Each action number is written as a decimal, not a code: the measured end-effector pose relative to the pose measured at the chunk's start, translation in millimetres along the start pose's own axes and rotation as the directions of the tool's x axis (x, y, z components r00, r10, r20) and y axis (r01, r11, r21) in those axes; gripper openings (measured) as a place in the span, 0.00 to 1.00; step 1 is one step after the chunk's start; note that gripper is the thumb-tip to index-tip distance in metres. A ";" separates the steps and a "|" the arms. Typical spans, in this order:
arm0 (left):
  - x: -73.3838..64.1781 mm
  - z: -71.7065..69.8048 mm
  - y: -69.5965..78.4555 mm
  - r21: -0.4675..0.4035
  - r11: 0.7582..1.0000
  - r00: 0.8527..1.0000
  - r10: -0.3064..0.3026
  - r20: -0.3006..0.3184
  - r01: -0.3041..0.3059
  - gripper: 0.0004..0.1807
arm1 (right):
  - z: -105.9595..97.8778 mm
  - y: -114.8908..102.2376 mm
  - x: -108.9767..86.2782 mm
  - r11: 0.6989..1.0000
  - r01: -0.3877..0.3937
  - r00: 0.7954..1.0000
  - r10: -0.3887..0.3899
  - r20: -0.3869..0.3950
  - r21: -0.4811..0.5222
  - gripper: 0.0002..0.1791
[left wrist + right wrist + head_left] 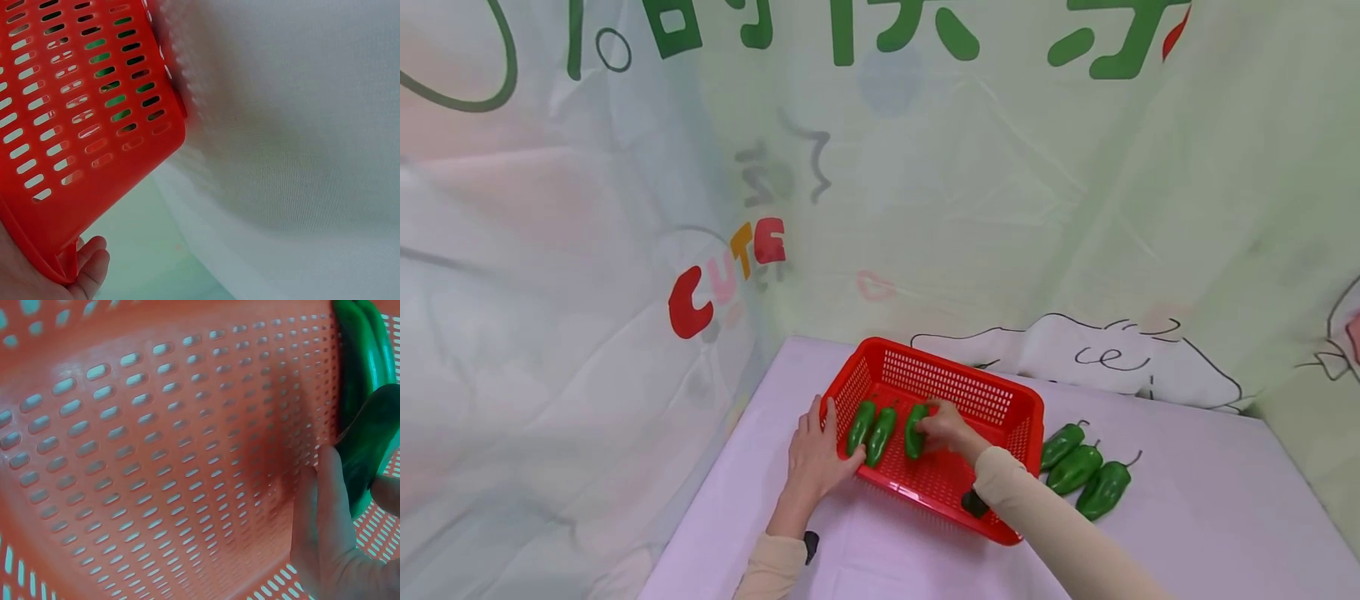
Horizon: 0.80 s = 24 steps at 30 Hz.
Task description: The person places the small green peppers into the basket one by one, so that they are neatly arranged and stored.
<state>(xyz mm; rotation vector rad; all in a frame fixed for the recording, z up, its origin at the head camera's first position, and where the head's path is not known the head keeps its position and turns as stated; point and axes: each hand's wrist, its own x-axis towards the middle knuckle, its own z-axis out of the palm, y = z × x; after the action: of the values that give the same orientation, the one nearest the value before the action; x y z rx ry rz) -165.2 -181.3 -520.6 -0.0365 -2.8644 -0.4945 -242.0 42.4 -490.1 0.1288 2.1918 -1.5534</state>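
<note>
A red perforated plastic basket (917, 492) stands on the table. My left hand (815, 458) grips its left end, and in the left wrist view the fingers (94, 269) curl round the rim. Inside the basket my right hand (946, 427) holds a green pepper (915, 431) between thumb and fingers, as the right wrist view also shows with the held pepper (369, 440). Left of it in the basket lie two more green peppers, one (861, 427) nearest the left wall and one (881, 437) beside it.
On the table (1195, 500) right of the basket lie three green peppers, a rear one (1062, 446), a middle one (1075, 468) and a front one (1103, 492). A pepper stem (987, 364) shows behind the basket's far rim. Printed cloth (925, 208) hangs at the back and left.
</note>
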 end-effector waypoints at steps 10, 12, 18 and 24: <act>0.3 -6.0 0.8 0.003 1.000 1.000 0.007 0.006 -0.007 0.52 | 6.6 6.2 9.1 0.998 0.007 1.000 -0.005 0.024 -0.061 0.34; 0.5 -6.0 1.3 0.010 1.000 1.000 0.009 0.002 -0.009 0.52 | 7.1 6.3 8.9 0.999 0.008 1.000 -0.006 0.025 -0.052 0.35; 1.0 -6.4 1.7 0.022 0.999 1.000 0.023 -0.020 -0.023 0.51 | 8.1 5.8 9.3 1.000 -0.005 1.000 0.005 0.022 -0.002 0.37; -0.4 -6.3 2.0 0.015 1.000 1.000 0.014 -0.004 -0.014 0.51 | 6.9 5.0 8.1 1.000 -0.013 1.000 0.013 0.025 -0.019 0.35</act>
<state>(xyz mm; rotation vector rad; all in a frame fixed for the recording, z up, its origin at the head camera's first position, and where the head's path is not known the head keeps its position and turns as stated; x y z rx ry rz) -163.3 -181.5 -514.3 -0.0531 -2.8618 -0.4696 -245.5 36.4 -499.6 0.1167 2.1816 -1.5187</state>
